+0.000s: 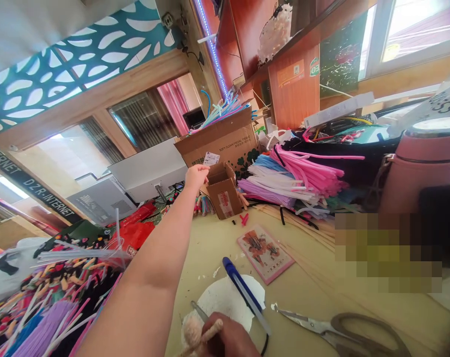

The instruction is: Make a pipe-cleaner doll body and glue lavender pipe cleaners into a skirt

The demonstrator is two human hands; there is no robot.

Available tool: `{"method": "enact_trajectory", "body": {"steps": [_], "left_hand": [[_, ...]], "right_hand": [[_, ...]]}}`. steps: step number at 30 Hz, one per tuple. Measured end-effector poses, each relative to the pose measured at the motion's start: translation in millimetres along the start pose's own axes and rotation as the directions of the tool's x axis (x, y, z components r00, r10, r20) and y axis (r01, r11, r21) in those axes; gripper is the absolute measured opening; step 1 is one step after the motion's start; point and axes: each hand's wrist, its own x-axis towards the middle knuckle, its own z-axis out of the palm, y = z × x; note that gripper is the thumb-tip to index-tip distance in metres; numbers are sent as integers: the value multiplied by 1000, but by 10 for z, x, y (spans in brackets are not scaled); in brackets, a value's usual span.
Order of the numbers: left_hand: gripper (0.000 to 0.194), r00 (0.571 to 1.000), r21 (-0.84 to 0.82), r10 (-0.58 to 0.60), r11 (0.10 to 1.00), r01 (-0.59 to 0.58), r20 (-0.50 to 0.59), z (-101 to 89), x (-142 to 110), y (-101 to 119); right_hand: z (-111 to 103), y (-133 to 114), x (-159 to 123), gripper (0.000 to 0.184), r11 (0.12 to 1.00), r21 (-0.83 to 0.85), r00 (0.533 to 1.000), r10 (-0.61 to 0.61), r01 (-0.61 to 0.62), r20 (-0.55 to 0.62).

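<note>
One fuzzy piece (maybe half made) is pinched by the near right hand; the left hand is bunched, fingers together, by the far box.

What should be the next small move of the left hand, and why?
Perhaps dip the left hand into the small cardboard box: its fingertips are beside the open top, while the right hand holds the fuzzy beige piece.
</note>
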Motion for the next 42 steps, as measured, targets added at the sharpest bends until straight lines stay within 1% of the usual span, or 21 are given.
{"method": "enact_trajectory", "body": {"steps": [1, 2, 3, 5, 6, 8, 10, 12, 13, 15, 17, 18, 22, 25, 28, 30, 32, 34, 37, 39, 42], "left_hand": [[47, 1000, -41, 17, 999, -17, -2, -83, -84, 9], [60, 999, -97, 32, 995, -32, -6, -178, -192, 11], [68, 999, -162, 41, 986, -42, -11, -285, -328, 2], [61, 999, -290, 34, 956, -36, -14, -529, -691, -69], [51, 1000, -334, 22, 943, -21, -2, -660, -918, -137], [38, 1000, -384, -24, 923, 27, 12, -926, -1453, -328], [38, 993, -430, -115, 896, 114, 24, -1166, -2059, -552], [47, 972, -496, -234, 845, 200, -6, -1336, -2665, -742], [52, 961, -525, -275, 817, 239, 10, -1383, -2942, -805], [62, 945, -529, -264, 783, 328, 195, -1393, -3398, -847], [62, 909, -519, -215, 763, 385, 357, -1306, -3691, -781], [63, 910, -546, -207, 745, 384, 358, -1240, -3776, -720], [54, 921, -684, -215, 618, 387, 326, -964, -3849, -473], [50, 900, -775, -265, 461, 432, 344, -855, -3784, -435], [47, 855, -853, -398, 261, 452, 332, -852, -3644, -553], [40, 814, -879, -462, 135, 457, 352, -861, -3501, -679], [33, 776, -886, -490, 17, 463, 397, -838, -3341, -804], [31, 748, -882, -496, -83, 464, 441, -761, -3193, -909], [30, 712, -871, -512, -180, 458, 480, -567, -3044, -1038], [30, 688, -859, -525, -204, 470, 502, -426, -3002, -1125], [33, 673, -842, -515, -222, 493, 530, -265, -2994, -1263]], "right_hand": [[-17, -51, 2, 15, 999, 36, 1000, -8, 7, 28], [-37, -103, 7, 18, 998, 58, 1000, -10, 11, -22], [-59, -153, 17, 19, 995, 95, 999, -31, 32, -7], [-104, -238, 44, 21, 964, 267, 997, 1, 19, -75], [-125, -274, 57, 23, 939, 344, 995, 29, 5, -95], [-165, -339, 74, 28, 917, 399, 994, 55, -15, -90], [-203, -411, 68, 33, 897, 441, 995, 77, -40, -67], [-228, -501, 40, 35, 885, 462, 995, 86, -55, -46], [-230, -549, 20, 36, 882, 468, 995, 90, -59, -44], [-203, -644, -23, 37, 881, 469, 995, 90, -60, -41], [-137, -728, -60, 37, 887, 460, 997, 75, -53, -30], [-95, -764, -76, 36, 891, 451, 998, 65, -50, -18], [31, -897, -173, 29, 919, 393, 999, 29, -44, 44], [-27, -1019, -355, 30, 947, 310, 995, 56, -81, 88], [-260, -1199, -606, 37, 958, 213, 980, 173, -190, 95], [-505, -1367, -709, 14, 974, 144, 978, 156, -176, 141], [-798, -1576, -672, 8, 987, 115, 992, 108, -115, 64], [-1100, -1809, -463, 5, 995, 89, 993, 43, -33, -113], [-1462, -2116, 99, 4, 998, 55, 974, 28, -16, -226], [-1608, -2236, 545, 9, 999, 9, 956, 35, -34, -293], [-1709, -2261, 1202, 13, 997, -55, 946, 36, -57, -322]]}}
